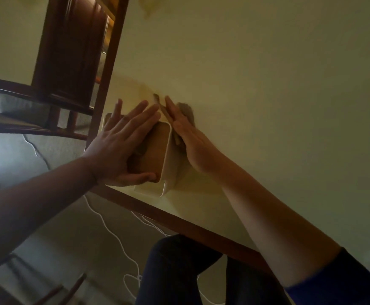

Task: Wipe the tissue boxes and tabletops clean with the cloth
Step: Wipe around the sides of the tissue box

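A white tissue box (pixel 169 160) with a brown wooden lid (pixel 152 150) stands near the corner of the cream tabletop (pixel 267 102). My left hand (pixel 118 146) lies flat over the lid, fingers spread and thumb hooked on the near edge, holding the box. My right hand (pixel 190 137) presses flat against the box's right side. A grey-brown cloth (pixel 187 111) shows under and beyond its fingers, and a brown strip of it sticks up between my two hands. Most of the cloth is hidden by the hand.
The table's dark wooden edge (pixel 201 230) runs diagonally just below the box. A dark wooden chair (pixel 69 51) stands at the table's left side. A white cable (pixel 113 230) trails over the carpet below. My legs in dark trousers (pixel 179 271) are under the table edge.
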Demonstrator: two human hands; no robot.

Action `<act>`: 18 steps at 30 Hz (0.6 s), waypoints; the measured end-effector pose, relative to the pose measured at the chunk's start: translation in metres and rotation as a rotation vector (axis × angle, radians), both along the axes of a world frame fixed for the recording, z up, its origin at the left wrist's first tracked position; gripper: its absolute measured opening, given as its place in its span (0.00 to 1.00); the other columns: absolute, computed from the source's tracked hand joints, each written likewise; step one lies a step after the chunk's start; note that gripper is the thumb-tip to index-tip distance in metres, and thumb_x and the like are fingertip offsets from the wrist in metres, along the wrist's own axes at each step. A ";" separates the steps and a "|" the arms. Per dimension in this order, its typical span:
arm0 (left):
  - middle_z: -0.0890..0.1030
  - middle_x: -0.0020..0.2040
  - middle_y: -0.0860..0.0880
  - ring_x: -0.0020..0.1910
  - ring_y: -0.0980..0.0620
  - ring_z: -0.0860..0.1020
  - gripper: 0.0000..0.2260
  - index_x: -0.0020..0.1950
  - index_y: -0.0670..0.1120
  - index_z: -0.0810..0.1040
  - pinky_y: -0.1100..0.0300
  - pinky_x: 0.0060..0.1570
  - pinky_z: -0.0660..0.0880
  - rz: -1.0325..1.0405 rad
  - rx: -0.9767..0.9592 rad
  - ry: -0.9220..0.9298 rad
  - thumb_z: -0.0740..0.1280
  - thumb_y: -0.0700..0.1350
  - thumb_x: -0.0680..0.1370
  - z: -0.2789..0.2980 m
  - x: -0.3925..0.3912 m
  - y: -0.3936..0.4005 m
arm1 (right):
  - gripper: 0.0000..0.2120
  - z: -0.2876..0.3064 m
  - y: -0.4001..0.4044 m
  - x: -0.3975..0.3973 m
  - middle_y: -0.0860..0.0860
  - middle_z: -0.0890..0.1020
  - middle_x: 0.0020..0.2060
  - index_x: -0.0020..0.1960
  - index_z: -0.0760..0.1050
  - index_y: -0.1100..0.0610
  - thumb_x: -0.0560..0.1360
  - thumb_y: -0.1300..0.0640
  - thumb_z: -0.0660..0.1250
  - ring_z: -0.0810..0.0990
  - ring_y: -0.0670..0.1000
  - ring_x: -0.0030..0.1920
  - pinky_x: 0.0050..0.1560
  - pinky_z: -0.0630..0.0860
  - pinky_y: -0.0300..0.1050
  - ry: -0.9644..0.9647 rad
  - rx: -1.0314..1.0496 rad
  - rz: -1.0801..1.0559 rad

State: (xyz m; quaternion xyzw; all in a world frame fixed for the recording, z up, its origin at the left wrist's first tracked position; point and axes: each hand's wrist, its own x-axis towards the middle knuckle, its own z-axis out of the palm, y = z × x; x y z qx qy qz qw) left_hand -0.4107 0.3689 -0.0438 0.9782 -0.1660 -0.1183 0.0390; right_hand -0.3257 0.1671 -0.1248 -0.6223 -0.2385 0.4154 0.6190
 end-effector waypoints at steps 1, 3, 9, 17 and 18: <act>0.55 0.84 0.39 0.83 0.35 0.52 0.49 0.83 0.40 0.56 0.27 0.77 0.42 0.027 0.011 -0.022 0.61 0.74 0.74 0.001 -0.002 -0.002 | 0.28 0.000 -0.003 -0.001 0.43 0.52 0.85 0.86 0.48 0.44 0.87 0.44 0.45 0.47 0.41 0.84 0.85 0.47 0.55 0.018 -0.019 0.009; 0.51 0.85 0.42 0.84 0.37 0.48 0.48 0.84 0.44 0.53 0.27 0.77 0.42 0.263 0.006 -0.068 0.58 0.75 0.76 0.001 -0.010 -0.014 | 0.30 0.000 -0.008 -0.002 0.42 0.50 0.85 0.86 0.48 0.47 0.86 0.44 0.45 0.45 0.38 0.83 0.85 0.44 0.48 0.028 -0.033 0.038; 0.37 0.85 0.49 0.83 0.43 0.36 0.56 0.84 0.51 0.34 0.34 0.80 0.41 1.433 -0.191 0.035 0.51 0.82 0.68 -0.010 -0.014 -0.080 | 0.25 0.002 -0.009 0.000 0.42 0.52 0.85 0.83 0.54 0.39 0.86 0.47 0.43 0.46 0.36 0.82 0.85 0.41 0.46 0.017 0.018 0.068; 0.47 0.85 0.45 0.84 0.42 0.46 0.50 0.85 0.44 0.42 0.32 0.79 0.50 0.779 -0.068 -0.026 0.51 0.76 0.76 -0.009 -0.014 -0.057 | 0.24 0.003 -0.033 -0.036 0.38 0.47 0.85 0.81 0.51 0.32 0.87 0.47 0.45 0.43 0.38 0.83 0.85 0.43 0.54 0.138 0.067 0.089; 0.48 0.85 0.44 0.84 0.42 0.46 0.49 0.85 0.43 0.44 0.32 0.79 0.51 0.660 -0.070 -0.016 0.52 0.76 0.77 -0.007 -0.014 -0.050 | 0.25 0.004 -0.036 -0.046 0.36 0.45 0.84 0.82 0.48 0.31 0.87 0.47 0.45 0.41 0.38 0.83 0.85 0.44 0.56 0.168 0.082 0.094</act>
